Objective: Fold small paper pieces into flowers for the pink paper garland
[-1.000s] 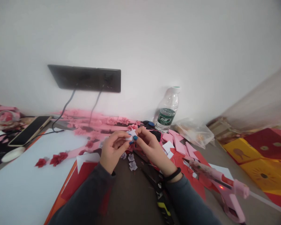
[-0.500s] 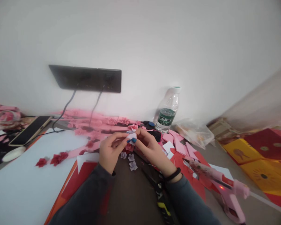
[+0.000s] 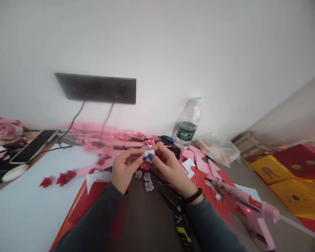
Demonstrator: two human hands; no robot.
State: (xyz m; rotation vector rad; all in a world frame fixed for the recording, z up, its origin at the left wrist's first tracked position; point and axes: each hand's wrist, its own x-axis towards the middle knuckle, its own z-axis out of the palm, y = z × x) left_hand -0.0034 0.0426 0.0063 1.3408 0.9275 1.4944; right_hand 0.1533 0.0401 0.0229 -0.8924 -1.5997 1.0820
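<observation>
Between thumbs and fingertips, my left hand and right hand together pinch a small white paper piece, thin and folded, held over the bench. Just nearer me lie crisp, pointed lilac paper flowers. By my right wrist rest slim-bladed scissors; farther right, a smooth plastic pink glue gun lies near flat, straight-edged red paper.

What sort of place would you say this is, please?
It looks like a paper-craft workspace, perhaps a desk, judging by the pink glue gun, the red paper flowers and the loose pink paper pieces.
</observation>
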